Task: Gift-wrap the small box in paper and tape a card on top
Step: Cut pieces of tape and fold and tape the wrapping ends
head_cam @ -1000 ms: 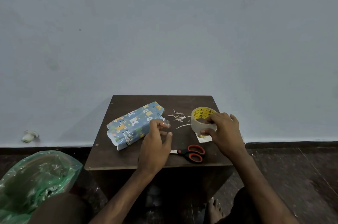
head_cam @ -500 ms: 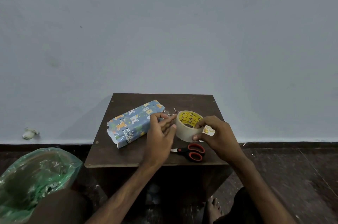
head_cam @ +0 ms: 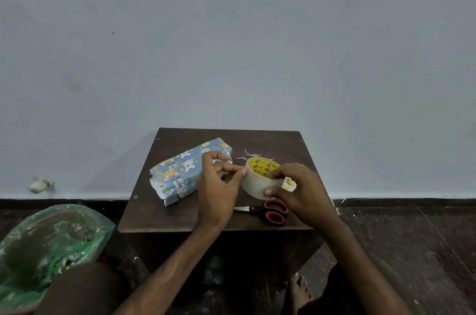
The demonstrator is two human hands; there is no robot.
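Pale grey wall [head_cam: 231, 44] backs a small dark-brown wooden table [head_cam: 185, 216], where the long box wrapped in blue animal-print paper [head_cam: 180, 173] lies slanted at the left, ends folded in, so the wrapping looks nearly done. Just beside it the right hand [head_cam: 301, 193] clamps a wide beige tape roll with a yellow printed core [head_cam: 255, 186], thumb on the outer wall, fingers over the rim, steadying it for the left hand [head_cam: 219, 186]. That hand's forefinger and thumb meet at the roll's side, probably hunting the loose end; whether tape is pinched I cannot tell. What looks like a small white card with a yellow mark [head_cam: 289, 183] peeks from under the right hand. Red-handled scissors [head_cam: 270, 211] wait at the near edge for the cut.
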